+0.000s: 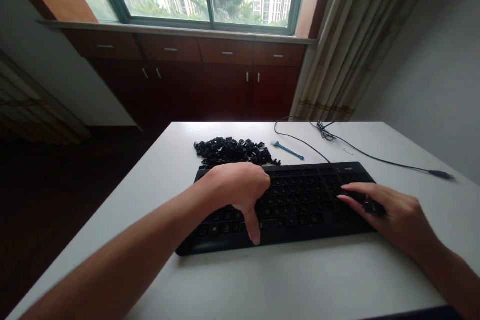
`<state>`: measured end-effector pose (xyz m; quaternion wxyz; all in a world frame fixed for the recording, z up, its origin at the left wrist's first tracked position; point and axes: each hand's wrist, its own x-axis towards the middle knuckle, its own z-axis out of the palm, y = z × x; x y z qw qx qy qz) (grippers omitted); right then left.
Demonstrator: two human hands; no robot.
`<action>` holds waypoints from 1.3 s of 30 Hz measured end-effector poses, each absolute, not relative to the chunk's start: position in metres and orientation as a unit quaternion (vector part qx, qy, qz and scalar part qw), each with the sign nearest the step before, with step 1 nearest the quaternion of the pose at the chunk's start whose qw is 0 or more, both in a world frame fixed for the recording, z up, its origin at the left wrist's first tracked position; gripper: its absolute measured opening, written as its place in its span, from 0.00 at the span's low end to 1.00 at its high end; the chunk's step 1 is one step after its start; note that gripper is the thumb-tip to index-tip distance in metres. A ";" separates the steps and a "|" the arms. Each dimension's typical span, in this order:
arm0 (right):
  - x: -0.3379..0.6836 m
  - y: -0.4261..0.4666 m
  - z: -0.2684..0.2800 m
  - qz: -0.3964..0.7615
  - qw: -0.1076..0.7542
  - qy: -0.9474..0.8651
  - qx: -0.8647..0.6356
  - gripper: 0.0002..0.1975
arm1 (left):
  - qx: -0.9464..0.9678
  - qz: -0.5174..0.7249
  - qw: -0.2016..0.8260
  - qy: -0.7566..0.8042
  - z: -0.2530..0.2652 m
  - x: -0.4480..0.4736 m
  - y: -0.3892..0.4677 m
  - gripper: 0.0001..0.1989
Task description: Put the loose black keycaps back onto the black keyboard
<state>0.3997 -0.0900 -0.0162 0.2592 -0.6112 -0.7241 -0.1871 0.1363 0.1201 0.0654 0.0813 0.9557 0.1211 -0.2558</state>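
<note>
A black keyboard (300,237) lies across the white table, with many keys gone from the number pad side while some keycaps remain at the lower left. My left hand (240,187) lies across it, fingers curled over the keys and thumb stretched to the front rim, holding it. Over the number pad, my right hand (397,212) has thumb and index fingertip slightly apart. Small black pieces (371,206), apparently keycaps, sit inside its curled fingers; their number is hidden. Behind the keyboard is a heap of loose black keycaps (232,150).
A blue brush (288,151) lies behind the keyboard. The black cable (367,149) runs over the back right of the white table (285,280), ending in a plug (440,174). A thin bent wire (348,152) lies nearby. Cabinets (195,90) stand beyond.
</note>
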 end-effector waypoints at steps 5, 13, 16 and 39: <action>0.399 -0.090 -0.016 -0.185 0.256 -0.729 -0.608 0.16 | 0.954 -0.262 0.082 0.124 0.066 0.137 0.121 0.33; 0.400 -0.090 -0.018 -0.173 0.257 -0.727 -0.613 0.13 | 0.959 -0.250 0.078 0.109 0.062 0.137 0.123 0.33; 0.400 -0.091 -0.018 -0.165 0.263 -0.729 -0.610 0.12 | 0.959 -0.249 0.080 0.112 0.063 0.137 0.122 0.33; 0.424 -0.095 -0.020 -0.096 0.302 -0.713 -0.626 0.14 | 0.957 -0.252 0.087 0.117 0.065 0.137 0.121 0.34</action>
